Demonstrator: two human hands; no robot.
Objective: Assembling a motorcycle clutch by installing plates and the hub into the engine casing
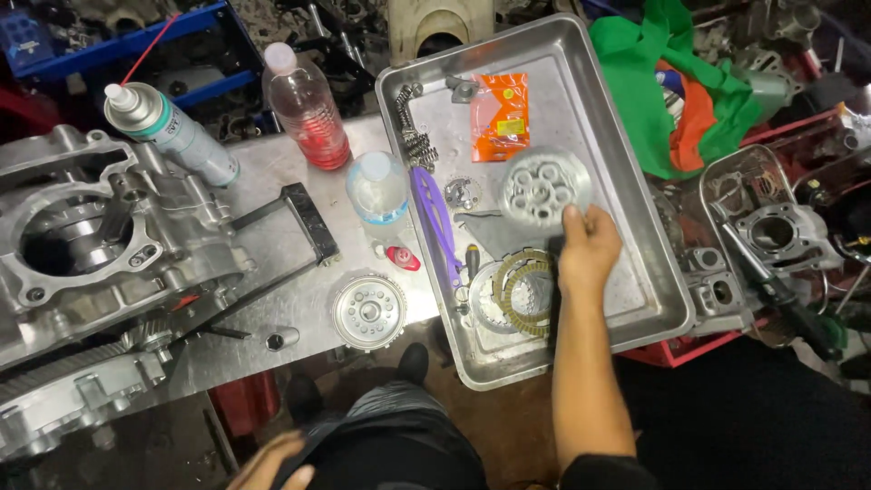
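On your desk (299,172), take the engine case (91,245) at the left as your landmark. Just behind it lies a spray can (172,132) with a white cap, and beyond that stands a bottle of red liquid (308,113). To the case's right you see a small clear bottle (377,188), and nearer you a round toothed hub (367,312). Far across from it, a green cloth (662,91) is bunched up.

A scuffed metal workbench (299,281) fills the middle, a blue rack (136,45) stands behind it, and dark, grimy floor (508,426) shows below under dim light.
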